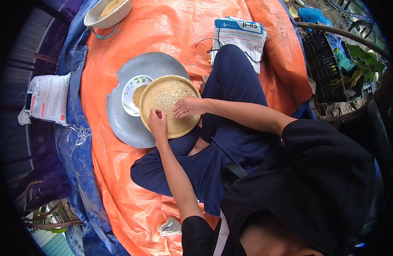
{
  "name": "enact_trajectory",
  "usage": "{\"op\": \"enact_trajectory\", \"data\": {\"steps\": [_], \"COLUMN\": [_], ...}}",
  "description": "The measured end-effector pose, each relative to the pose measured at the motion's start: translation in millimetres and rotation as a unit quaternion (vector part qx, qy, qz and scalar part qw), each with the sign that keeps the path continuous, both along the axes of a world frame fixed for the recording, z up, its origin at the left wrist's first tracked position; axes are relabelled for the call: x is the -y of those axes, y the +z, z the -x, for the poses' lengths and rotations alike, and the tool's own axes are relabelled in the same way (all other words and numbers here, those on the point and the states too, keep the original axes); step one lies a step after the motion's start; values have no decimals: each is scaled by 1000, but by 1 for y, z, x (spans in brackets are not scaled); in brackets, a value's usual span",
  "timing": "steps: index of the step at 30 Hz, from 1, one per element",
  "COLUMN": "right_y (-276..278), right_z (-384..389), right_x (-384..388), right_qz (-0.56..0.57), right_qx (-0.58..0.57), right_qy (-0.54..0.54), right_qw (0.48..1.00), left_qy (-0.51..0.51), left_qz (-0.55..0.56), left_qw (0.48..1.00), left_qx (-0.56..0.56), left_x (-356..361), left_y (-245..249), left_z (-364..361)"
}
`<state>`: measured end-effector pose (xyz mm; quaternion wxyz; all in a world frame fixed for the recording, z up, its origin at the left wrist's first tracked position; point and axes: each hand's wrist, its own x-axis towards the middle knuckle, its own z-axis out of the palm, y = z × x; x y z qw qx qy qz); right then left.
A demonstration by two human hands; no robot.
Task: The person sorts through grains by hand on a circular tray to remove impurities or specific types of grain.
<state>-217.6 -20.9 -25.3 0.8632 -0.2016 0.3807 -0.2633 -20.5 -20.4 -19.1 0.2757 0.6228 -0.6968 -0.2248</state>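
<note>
A round woven tray (148, 91) rests by my folded legs, with pale grain (167, 94) spread over its middle. Over the tray's near-left rim is my left hand (158, 123), its fingers closed in a pinch; whatever they hold is too small to make out. My right hand (189, 107) is above the grain, palm turned up and fingers apart. Partly under the tray's left side sits a white bowl (129, 94) with a green leaf pattern, holding brown grain (139, 94). Beneath both lies a grey round sheet (124, 128) with a broken edge.
An orange tarp (192, 38) covers the ground, edged by a blue tarp (74, 170). A white basin (124, 13) of grain stands at the top left. Printed sacks lie at the left (50, 99) and upper right (239, 40). A black crate (320, 64) is at the right.
</note>
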Motion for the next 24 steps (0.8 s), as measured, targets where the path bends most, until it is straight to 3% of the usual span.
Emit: {"op": "enact_trajectory", "data": {"steps": [5,14,17,20,24], "right_y": [-3,-5,-4,-5,-3], "right_z": [1,-1,0,0,0], "right_x": [0,-1,-1,-1,1], "right_qz": [14,20,17,11,-31], "right_qx": [-2,-3,1,2,-12], "right_qy": [2,9,9,-1,-31], "right_qw": [1000,1000,1000,1000,999], "left_qy": [-15,-38,-30,3,-5], "left_qz": [29,69,33,2,-50], "left_qw": [999,977,981,994,991], "left_qx": [6,196,190,105,-126], "left_x": [-1,-1,-2,-5,-3], "left_y": [1,-1,2,9,27], "left_z": [7,16,19,19,20]}}
